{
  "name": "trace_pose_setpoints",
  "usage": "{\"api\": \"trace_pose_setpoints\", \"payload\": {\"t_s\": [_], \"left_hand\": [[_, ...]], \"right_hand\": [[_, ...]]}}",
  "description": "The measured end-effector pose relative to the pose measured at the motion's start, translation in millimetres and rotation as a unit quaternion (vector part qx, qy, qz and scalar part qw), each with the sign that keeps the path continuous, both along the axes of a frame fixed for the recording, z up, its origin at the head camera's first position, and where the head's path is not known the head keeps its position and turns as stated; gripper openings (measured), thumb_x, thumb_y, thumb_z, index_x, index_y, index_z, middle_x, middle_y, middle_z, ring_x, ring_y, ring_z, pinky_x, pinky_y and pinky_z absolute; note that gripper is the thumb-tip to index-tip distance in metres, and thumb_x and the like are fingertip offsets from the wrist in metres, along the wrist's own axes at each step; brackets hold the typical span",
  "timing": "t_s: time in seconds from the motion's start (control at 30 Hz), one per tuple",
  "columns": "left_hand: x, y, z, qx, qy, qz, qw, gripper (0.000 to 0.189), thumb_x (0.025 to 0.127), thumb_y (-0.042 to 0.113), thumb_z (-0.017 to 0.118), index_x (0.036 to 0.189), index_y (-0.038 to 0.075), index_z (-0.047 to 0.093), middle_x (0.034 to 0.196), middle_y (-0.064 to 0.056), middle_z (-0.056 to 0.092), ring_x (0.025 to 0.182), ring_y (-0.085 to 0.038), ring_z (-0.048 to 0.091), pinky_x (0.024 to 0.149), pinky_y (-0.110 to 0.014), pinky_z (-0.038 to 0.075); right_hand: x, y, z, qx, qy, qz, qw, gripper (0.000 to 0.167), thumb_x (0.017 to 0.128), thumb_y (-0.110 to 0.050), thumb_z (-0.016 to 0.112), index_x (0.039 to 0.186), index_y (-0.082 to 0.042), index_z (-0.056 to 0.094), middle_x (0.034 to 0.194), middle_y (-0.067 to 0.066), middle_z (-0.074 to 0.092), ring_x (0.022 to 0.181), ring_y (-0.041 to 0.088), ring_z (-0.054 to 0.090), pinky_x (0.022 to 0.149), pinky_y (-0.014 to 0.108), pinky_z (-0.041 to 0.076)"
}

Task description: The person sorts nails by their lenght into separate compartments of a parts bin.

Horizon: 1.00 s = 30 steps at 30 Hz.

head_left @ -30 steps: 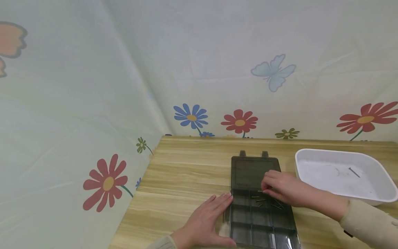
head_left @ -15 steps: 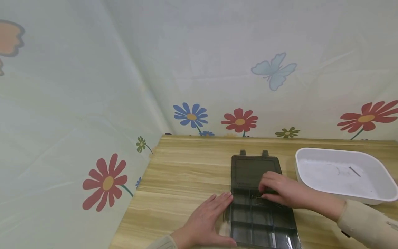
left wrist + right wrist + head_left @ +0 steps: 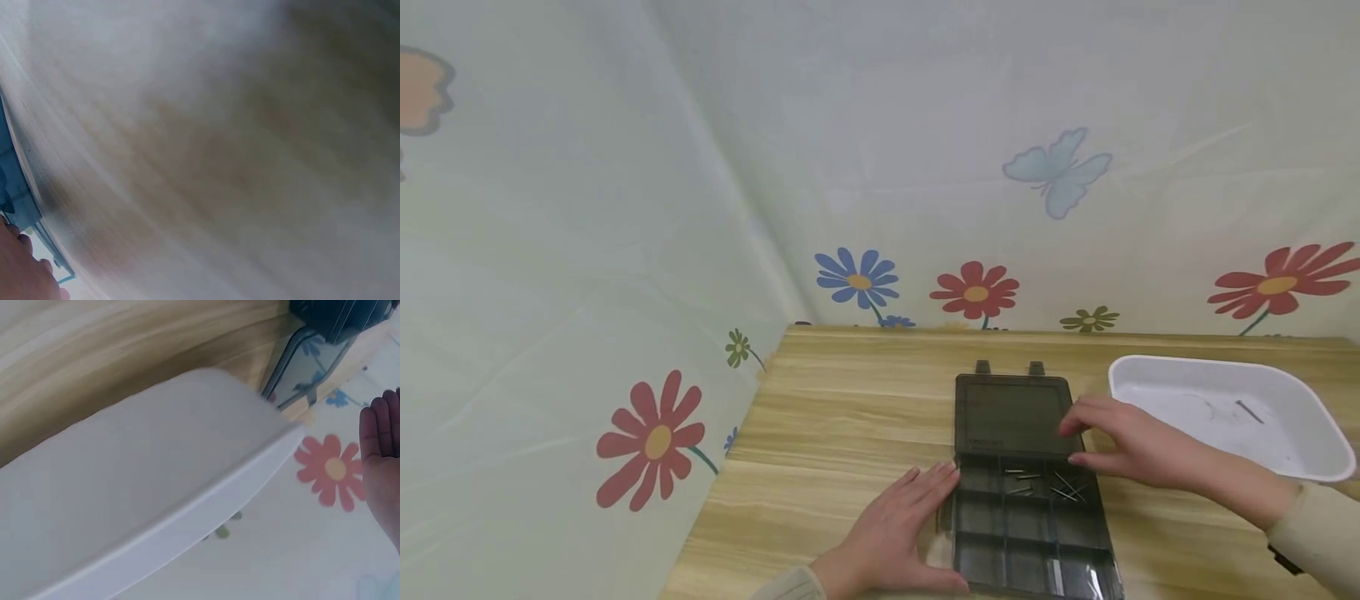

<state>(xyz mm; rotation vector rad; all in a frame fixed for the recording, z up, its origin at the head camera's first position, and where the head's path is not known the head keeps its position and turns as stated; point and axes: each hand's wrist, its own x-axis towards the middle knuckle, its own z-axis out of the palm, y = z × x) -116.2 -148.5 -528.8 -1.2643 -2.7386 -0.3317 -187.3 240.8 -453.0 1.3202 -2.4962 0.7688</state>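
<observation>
A dark translucent divided box [image 3: 1028, 516] lies on the table with its lid [image 3: 1011, 410] folded back. Several thin nails or screws [image 3: 1066, 490] lie in its top right compartment, and a few more [image 3: 1022, 477] in the top middle one. My left hand [image 3: 895, 533] rests flat along the box's left side, fingertips touching the edge. Over the right edge of the lid hovers my right hand [image 3: 1138, 442], thumb and fingers apart, with nothing between them. The right wrist view shows this hand [image 3: 381, 462] with its fingers extended beyond the white tray [image 3: 156, 462].
To the right of the box stands the white tray [image 3: 1225, 363], holding one nail or screw [image 3: 1249, 411]. A wood-grain table [image 3: 850, 400] runs back to a flower-print sheet [image 3: 910, 167] hanging behind and on the left.
My right hand dipped to the top middle compartment, then pulled back to the right with its fingers spread. The small pieces under it now show. My left hand has stayed put.
</observation>
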Motion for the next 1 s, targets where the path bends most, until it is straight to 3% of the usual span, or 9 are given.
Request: {"api": "trace_pose_setpoints", "payload": {"t_s": [0.27,0.57,1.0], "left_hand": [[0.7,-0.8,-0.6,-0.008,0.008,0.008,0.9999,0.126,0.081,0.088,0.066,0.172,0.012,0.023,0.177,-0.004,0.028,0.161,-0.014,0.027,0.13,-0.043,0.03],[0.5,0.3,-1.5,-0.009,0.018,0.003,0.9998,0.125,0.082,0.087,0.066,0.171,0.011,0.023,0.176,-0.005,0.028,0.161,-0.015,0.028,0.13,-0.042,0.031],[-0.1,0.1,-2.6,-0.011,0.007,0.004,0.9999,0.125,0.082,0.088,0.064,0.171,0.011,0.022,0.177,-0.004,0.025,0.162,-0.016,0.026,0.13,-0.043,0.029]], "right_hand": [[0.3,31.1,-2.3,-0.015,0.032,-0.04,0.9986,0.051,0.068,-0.005,0.098,0.11,-0.023,0.074,0.107,-0.015,0.071,0.096,0.004,0.07,0.088,0.006,0.05],[4.5,71.6,3.8,0.019,0.036,-0.126,0.9912,0.048,0.067,-0.012,0.101,0.108,-0.018,0.076,0.103,-0.01,0.073,0.094,0.004,0.07,0.086,0.002,0.048],[-4.9,129.3,-5.4,0.03,0.023,-0.215,0.9759,0.051,0.063,-0.012,0.102,0.109,-0.009,0.078,0.101,-0.001,0.077,0.088,-0.001,0.067,0.078,-0.002,0.046]]}}
